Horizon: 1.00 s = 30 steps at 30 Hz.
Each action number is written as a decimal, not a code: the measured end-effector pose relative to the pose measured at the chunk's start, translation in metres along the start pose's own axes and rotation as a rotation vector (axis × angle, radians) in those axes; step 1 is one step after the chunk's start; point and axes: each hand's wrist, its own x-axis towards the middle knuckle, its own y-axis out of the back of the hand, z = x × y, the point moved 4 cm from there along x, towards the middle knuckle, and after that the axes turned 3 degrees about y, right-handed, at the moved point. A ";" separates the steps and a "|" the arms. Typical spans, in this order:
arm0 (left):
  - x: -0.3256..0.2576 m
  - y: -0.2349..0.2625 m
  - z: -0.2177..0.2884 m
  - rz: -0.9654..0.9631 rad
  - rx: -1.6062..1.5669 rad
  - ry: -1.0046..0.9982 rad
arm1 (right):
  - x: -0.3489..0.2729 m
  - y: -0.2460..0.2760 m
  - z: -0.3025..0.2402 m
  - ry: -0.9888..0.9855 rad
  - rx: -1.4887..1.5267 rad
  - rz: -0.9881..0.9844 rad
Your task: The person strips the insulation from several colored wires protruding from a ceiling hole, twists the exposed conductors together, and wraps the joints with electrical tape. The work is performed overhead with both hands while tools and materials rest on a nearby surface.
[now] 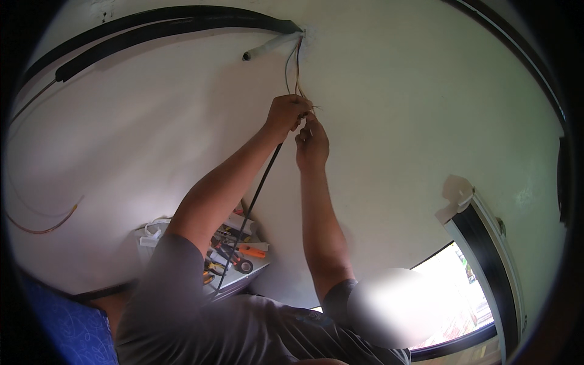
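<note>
My left hand point(286, 115) is raised against the wall, its fingers pinched round thin electrical wires point(297, 67) that hang from a hole higher up. Just below and to its right, my right hand point(313, 145) is closed too, thumb and fingertips at the same wire ends. Fine bare strands point(317, 107) stick out to the right between the fingertips. A black cable point(258, 193) runs from beneath my left hand down to the lower left. How the wires and the cable meet is hidden by my fingers.
Black insulated pipes point(176, 27) and a short grey tube point(261, 48) come out by the hole. A copper pipe end point(52, 228) curves at left. Tools lie on a small cabinet point(246, 277). At lower left is a blue patterned cloth point(70, 322); at lower right, a bright window point(456, 286).
</note>
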 end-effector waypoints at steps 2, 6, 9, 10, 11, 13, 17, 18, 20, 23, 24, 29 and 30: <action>0.000 0.009 0.004 -0.031 -0.023 0.026 | 0.011 0.002 -0.008 -0.115 -0.075 -0.097; -0.002 0.020 0.016 -0.082 -0.032 0.034 | 0.037 -0.007 -0.047 -0.003 -0.686 -0.296; -0.002 0.021 0.023 -0.086 -0.015 0.024 | 0.051 -0.025 -0.071 0.131 -0.879 -0.402; -0.002 0.021 0.026 -0.095 -0.018 0.007 | 0.054 -0.031 -0.078 0.171 -0.940 -0.444; -0.002 0.022 0.027 -0.115 -0.003 -0.002 | 0.056 -0.036 -0.083 0.209 -0.969 -0.494; -0.002 0.026 0.031 -0.179 0.004 -0.058 | 0.060 -0.047 -0.090 0.252 -1.017 -0.595; 0.002 0.040 0.034 -0.232 0.087 -0.029 | 0.067 -0.068 -0.097 0.237 -1.156 -0.747; 0.003 0.043 0.034 -0.217 0.087 0.023 | 0.067 -0.075 -0.099 0.258 -1.206 -0.801; 0.001 0.046 0.035 -0.210 0.110 0.088 | 0.068 -0.084 -0.103 0.258 -1.340 -0.856; -0.006 0.045 0.038 -0.223 0.179 0.132 | 0.068 -0.102 -0.111 0.336 -1.431 -1.038; -0.007 0.045 0.039 -0.217 0.203 0.156 | 0.067 -0.106 -0.113 0.353 -1.452 -1.082; -0.001 0.043 0.043 -0.293 0.250 0.125 | 0.069 -0.118 -0.122 0.344 -1.568 -1.188; 0.002 0.041 0.042 -0.309 0.279 0.099 | 0.070 -0.119 -0.124 0.341 -1.581 -1.177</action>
